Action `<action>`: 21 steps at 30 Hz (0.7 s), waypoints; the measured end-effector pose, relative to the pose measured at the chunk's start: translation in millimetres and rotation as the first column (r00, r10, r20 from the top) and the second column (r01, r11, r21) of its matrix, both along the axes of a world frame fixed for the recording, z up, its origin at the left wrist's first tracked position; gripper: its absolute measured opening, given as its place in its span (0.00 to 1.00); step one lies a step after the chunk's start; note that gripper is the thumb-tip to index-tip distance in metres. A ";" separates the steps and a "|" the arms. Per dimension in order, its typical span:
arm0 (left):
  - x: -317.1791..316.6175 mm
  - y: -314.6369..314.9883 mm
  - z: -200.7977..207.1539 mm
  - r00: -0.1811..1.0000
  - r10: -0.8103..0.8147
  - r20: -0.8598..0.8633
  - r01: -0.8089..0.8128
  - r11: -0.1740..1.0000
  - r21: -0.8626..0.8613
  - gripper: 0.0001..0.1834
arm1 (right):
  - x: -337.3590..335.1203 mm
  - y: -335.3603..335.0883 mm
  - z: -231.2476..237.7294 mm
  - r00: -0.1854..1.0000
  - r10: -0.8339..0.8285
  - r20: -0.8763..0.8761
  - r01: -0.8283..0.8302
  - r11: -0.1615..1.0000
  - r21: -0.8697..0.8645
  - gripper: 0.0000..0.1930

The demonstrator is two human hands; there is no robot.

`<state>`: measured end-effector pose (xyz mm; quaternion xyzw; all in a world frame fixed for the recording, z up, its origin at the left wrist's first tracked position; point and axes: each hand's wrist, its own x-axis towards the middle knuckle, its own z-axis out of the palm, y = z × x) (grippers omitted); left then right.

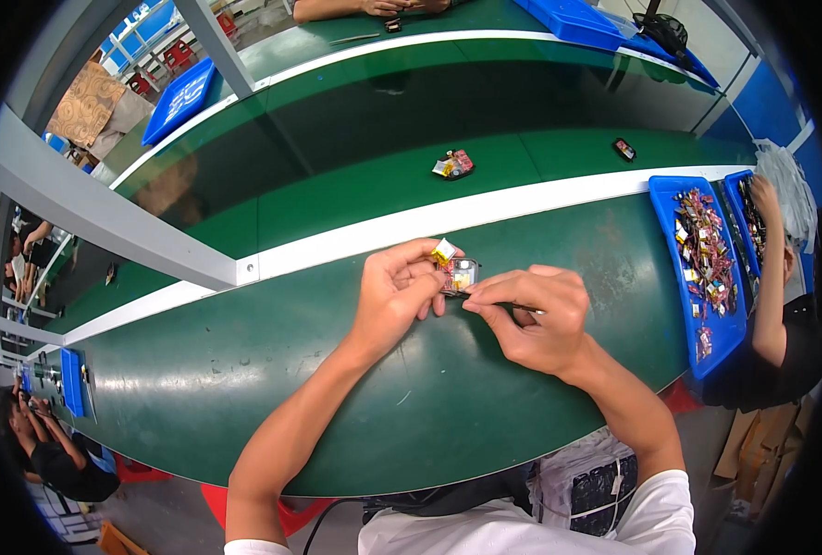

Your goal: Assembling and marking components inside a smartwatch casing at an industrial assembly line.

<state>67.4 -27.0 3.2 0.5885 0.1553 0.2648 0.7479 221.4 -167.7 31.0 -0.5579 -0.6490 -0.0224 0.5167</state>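
Above the green workbench, my left hand (400, 294) grips a small dark-cased electronic device (463, 276) by its left side. The casing lies open, and a red circuit board with a pale part shows inside. A small silver and yellow battery (443, 251) sticks up at the device's upper left, by my left fingertips. My right hand (542, 316) is closed in a pinch around a thin metal tool (529, 309), whose kind I cannot make out. Its fingertips are at the device's lower right edge and hide the tool's front end.
A blue tray (726, 347) of small boards and batteries stands at the right, beside a co-worker's arm (770, 268). On the green conveyor belt (355, 190) beyond the white rail lie a device cluster (453, 165) and a single device (624, 149). A grey post (105, 199) rises at the left.
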 end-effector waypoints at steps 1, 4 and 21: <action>1.4 -2.6 4.3 0.998 0.012 -0.059 -0.010 0.999 0.030 0.12 | 0.7 -0.3 -0.3 1.000 0.000 0.018 0.000 1.000 -0.001 0.10; 2.2 -5.6 10.0 0.989 0.030 -0.143 -0.023 0.998 0.052 0.10 | -1.2 0.0 -1.9 0.999 0.008 0.039 -0.008 1.000 0.002 0.10; 37.2 -24.1 12.7 0.974 0.076 -0.213 -0.058 0.994 0.088 0.07 | 29.6 -16.9 1.6 1.000 0.004 0.029 -0.004 1.000 0.011 0.10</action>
